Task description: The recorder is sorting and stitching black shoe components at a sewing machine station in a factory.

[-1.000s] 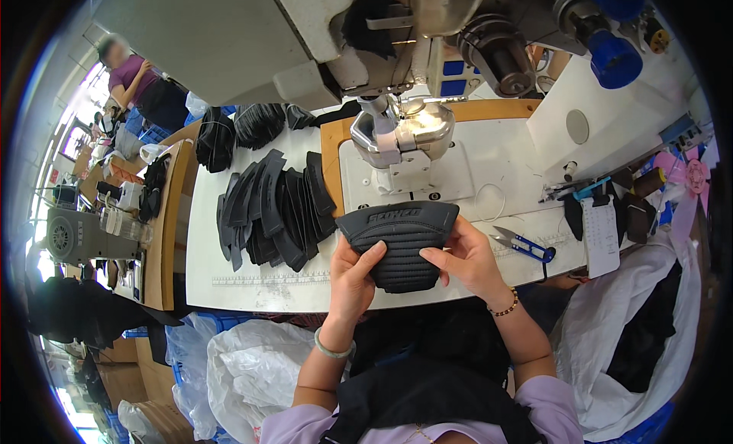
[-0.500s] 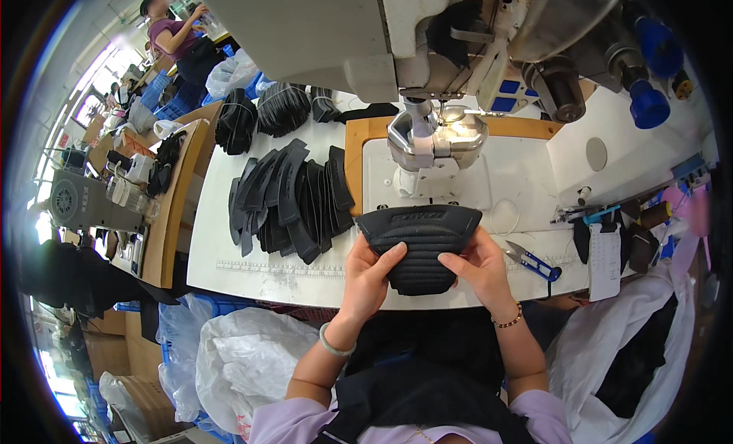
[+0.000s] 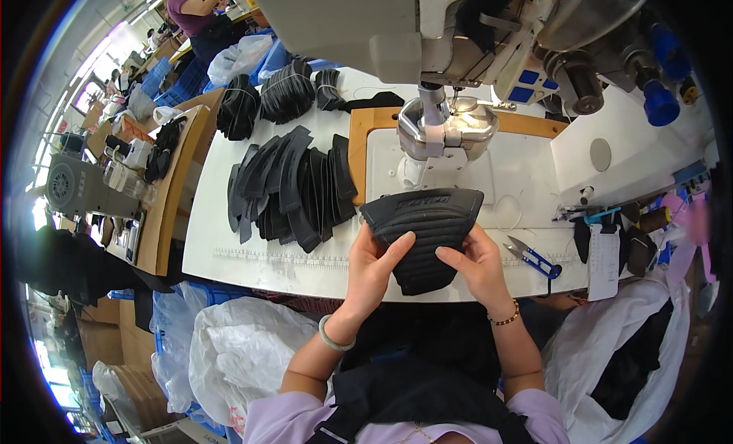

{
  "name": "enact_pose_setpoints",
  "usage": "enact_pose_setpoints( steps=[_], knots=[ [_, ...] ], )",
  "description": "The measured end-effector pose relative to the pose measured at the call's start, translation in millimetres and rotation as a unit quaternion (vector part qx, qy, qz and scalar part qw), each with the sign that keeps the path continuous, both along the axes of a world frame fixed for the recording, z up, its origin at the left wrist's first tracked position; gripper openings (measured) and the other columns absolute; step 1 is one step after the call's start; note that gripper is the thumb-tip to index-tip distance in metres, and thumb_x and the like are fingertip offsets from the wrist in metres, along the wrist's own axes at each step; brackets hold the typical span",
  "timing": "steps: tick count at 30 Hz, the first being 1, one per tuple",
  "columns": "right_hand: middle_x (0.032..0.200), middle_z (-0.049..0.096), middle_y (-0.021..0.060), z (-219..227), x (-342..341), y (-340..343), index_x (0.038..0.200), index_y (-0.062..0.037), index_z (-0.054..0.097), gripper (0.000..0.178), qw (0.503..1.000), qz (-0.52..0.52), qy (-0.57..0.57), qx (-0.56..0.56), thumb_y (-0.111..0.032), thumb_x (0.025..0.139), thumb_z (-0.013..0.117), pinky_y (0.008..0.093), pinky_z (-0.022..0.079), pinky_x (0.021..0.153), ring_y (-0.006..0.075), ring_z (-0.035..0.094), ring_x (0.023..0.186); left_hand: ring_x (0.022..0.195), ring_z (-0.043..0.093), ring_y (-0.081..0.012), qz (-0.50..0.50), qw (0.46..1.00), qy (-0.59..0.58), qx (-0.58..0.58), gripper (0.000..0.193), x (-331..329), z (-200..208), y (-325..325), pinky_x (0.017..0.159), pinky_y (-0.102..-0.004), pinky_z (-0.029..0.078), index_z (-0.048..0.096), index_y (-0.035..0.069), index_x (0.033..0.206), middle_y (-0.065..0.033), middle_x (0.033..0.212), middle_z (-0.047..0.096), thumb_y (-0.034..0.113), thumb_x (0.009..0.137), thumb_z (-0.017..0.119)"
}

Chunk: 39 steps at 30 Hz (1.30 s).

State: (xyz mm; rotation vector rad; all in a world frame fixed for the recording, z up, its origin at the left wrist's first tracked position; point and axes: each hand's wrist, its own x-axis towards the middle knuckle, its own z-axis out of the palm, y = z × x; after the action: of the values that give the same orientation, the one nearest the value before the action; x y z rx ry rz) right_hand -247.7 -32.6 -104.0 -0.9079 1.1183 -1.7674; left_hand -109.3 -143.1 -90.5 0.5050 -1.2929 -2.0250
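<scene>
Between my two hands is a black ribbed fabric piece (image 3: 421, 242), wide at its far edge and narrower toward me. A curved band with raised lettering runs along its wide end. My left hand (image 3: 374, 264) grips its left side, thumb on top and fingers beneath. On the opposite side my right hand (image 3: 479, 264) pinches it the same way, with the fingers partly hidden. Just beyond the piece stands the sewing machine's metal post (image 3: 434, 158), lit by a small lamp. Left of it lies a loose pile of curved black strips (image 3: 286, 188).
Tied bundles of black pieces (image 3: 287, 91) stand at the back left of the white table (image 3: 229, 272). Blue-handled thread snips (image 3: 538, 261) lie to my right. White plastic bags (image 3: 237, 352) hang at the front left. A person in a purple top (image 3: 191, 9) is far off, upper left.
My view has shifted slightly, so the machine and table sit a little differently. Both hands still hold the black ribbed piece, which is now tilted slightly, its right corner higher.
</scene>
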Motion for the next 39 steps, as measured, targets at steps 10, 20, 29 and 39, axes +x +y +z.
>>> enact_pose_setpoints(
  steps=[10,20,29,39],
  knots=[
    [0.118,0.061,0.0091,-0.1,12.0,3.2,0.126,0.0014,0.051,0.038,0.981,0.02,-0.191,0.029,-0.002,0.089,0.061,0.0277,0.045,0.094,0.0144,0.058,0.108,0.107,0.055,-0.0147,-0.023,1.0,0.012,0.004,0.04,11.8,-1.7,12.3,0.094,-0.0293,0.044,0.047,-0.003,0.124,-0.0096,0.116,0.059,0.012,0.091,0.063],
    [0.099,0.064,0.0068,12.7,-12.9,23.2,0.115,-0.0011,0.061,0.024,0.964,-0.108,0.144,0.198,-0.01,0.093,0.061,0.0234,0.051,0.071,0.0101,0.063,0.083,0.098,0.061,-0.0138,-0.036,0.993,0.023,0.114,0.029,30.3,-19.5,17.1,0.087,-0.0267,0.048,0.057,-0.008,0.115,-0.0113,0.109,0.065,0.013,0.095,0.055],
    [0.091,0.059,0.005,126.3,-98.9,-40.6,0.101,0.0007,0.066,0.016,0.674,-0.359,0.637,-0.11,-0.011,0.09,0.063,0.0242,0.045,0.062,0.0102,0.056,0.07,0.089,0.062,-0.0125,-0.013,0.997,-0.011,0.074,0.026,33.8,-48.0,3.9,0.079,-0.0261,0.05,0.058,-0.009,0.108,-0.0107,0.101,0.066,0.01,0.092,0.054],
    [0.082,0.061,0.0045,134.6,-159.0,-45.1,0.098,-0.0006,0.069,0.023,0.751,-0.21,0.626,0.009,-0.022,0.09,0.065,0.0236,0.046,0.063,0.01,0.058,0.072,0.086,0.063,-0.0131,-0.033,0.995,-0.026,0.087,0.024,32.6,-46.4,1.3,0.076,-0.0262,0.051,0.059,-0.01,0.105,-0.0106,0.098,0.066,0.01,0.091,0.055]
  ],
)
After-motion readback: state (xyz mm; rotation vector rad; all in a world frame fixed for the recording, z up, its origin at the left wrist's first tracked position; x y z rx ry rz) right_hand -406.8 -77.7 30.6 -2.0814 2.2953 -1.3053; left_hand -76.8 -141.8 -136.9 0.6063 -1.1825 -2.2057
